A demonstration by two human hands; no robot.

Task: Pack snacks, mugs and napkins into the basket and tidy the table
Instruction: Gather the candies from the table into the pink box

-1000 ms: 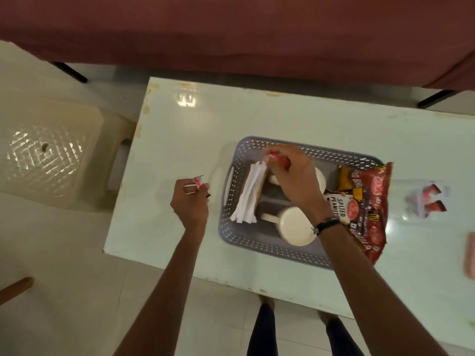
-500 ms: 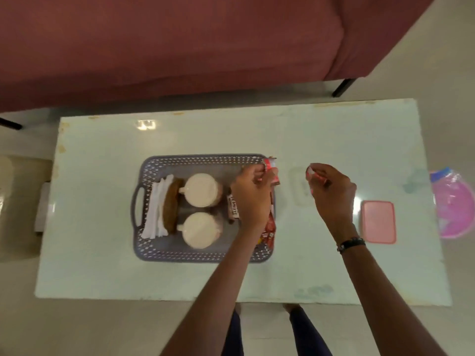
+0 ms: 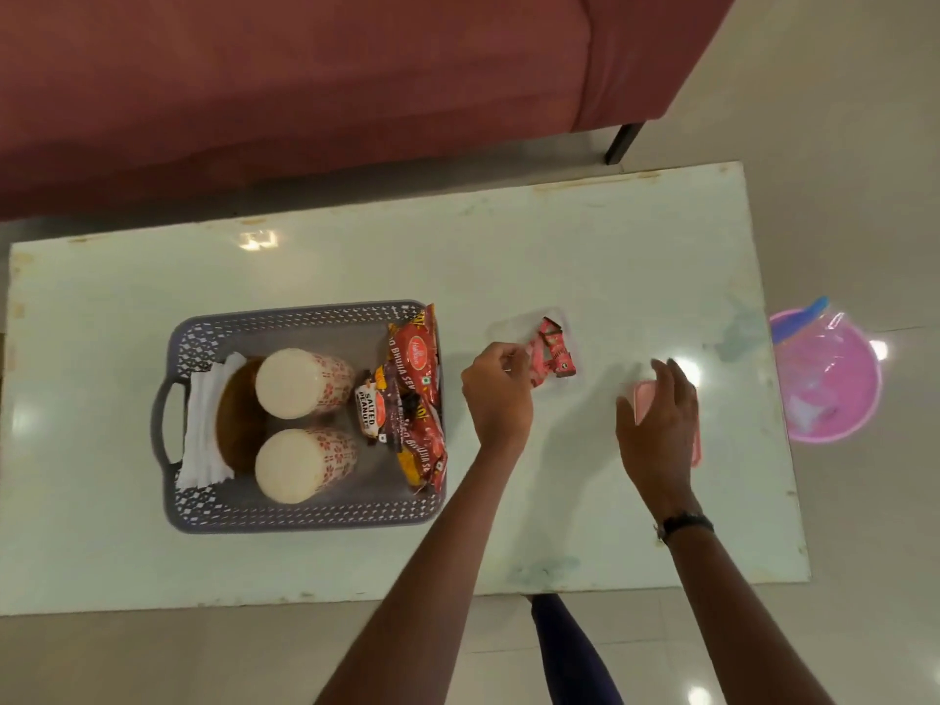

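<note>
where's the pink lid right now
In the head view the pink lid lies on the table right of the basket, mostly under the right hand.

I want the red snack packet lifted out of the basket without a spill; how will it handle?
The red snack packet looks crinkled and leans on the basket wall, so probably floppy and light. Its glossy film may be slippery.
</note>
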